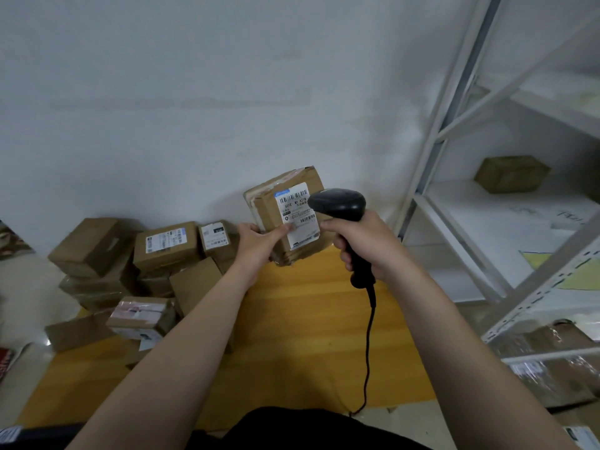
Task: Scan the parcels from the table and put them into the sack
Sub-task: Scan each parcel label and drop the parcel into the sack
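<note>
My left hand (pixel 259 243) grips a brown cardboard parcel (pixel 269 206) by its lower left corner and holds it up above the wooden table (pixel 308 319), white shipping label facing me. My right hand (pixel 363 245) grips the handle of a black barcode scanner (pixel 337 204); its head sits right in front of the label's right edge. The scanner's black cable (pixel 368 345) hangs down towards my body. A pile of several more cardboard parcels (pixel 136 271) lies on the left part of the table against the wall. No sack shows in this view.
A white metal shelving rack (pixel 487 206) stands close on the right, with a brown box (pixel 511 173) on a shelf and plastic-wrapped boxes (pixel 552 368) on its lowest level. A white wall rises directly behind the table. Papers lie at the far left edge.
</note>
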